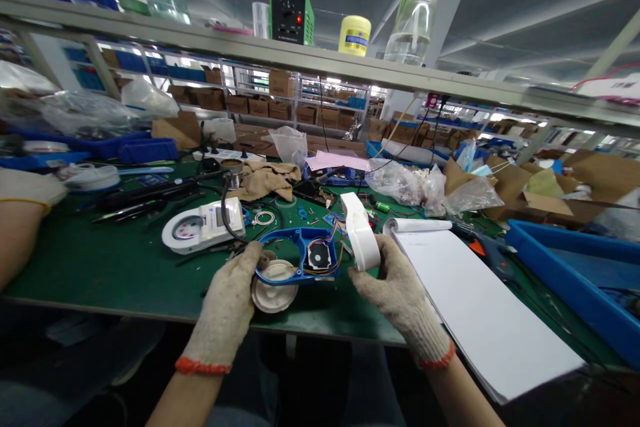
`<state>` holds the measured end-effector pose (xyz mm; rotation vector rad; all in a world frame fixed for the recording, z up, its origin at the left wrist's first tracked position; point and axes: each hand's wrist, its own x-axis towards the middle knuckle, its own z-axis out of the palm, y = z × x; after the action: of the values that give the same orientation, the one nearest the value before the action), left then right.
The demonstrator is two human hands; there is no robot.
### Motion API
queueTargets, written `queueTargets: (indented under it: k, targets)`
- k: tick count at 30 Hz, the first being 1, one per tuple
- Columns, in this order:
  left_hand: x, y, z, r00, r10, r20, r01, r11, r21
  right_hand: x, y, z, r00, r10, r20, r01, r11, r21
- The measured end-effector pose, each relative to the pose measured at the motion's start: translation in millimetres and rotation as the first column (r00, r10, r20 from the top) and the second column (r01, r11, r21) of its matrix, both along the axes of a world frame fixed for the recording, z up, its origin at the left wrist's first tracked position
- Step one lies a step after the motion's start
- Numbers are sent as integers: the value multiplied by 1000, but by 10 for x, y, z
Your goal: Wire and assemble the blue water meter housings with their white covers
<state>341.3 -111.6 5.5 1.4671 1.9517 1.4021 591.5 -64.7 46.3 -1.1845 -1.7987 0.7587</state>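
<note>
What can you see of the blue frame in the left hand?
The blue frame looks like moulded plastic, an open loop with a boxed end to the right. That end holds a round black and white part and coloured wires. It lies roughly flat, just above the near edge of the green table. The gloved left hand pinches its left rim, and a round white disc sits under the loop. The right hand holds a white cover beside it.

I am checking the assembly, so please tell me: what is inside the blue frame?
Inside the blue frame sit a black round part and coloured wires. The left hand hides the frame's near-left edge.
</note>
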Motion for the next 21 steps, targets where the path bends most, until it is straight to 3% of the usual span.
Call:
queueTargets:
  k: [5,10,13,18,21]
  targets:
    - [75,-65,-118,1000,-10,-23,11,1000,15,-6,-8,19,978,0,208,0,1000,-1]
    - [181,-106,-20,997,70,42,-70,997,-13,6,27,-111,926,13,378,5,999,-47]
    - [266,-114,14,987,97,128,-89,994,-68,15,111,-249,892,3,451,-14,1000,22]
    - [285,-134,-167,976,120,184,-61,953,-296,58,237,-448,940,56,337,-109,984,140]
    - [261,-147,-324,967,-7,253,72,966,-250,107,255,-520,977,-4,213,-30,988,154]
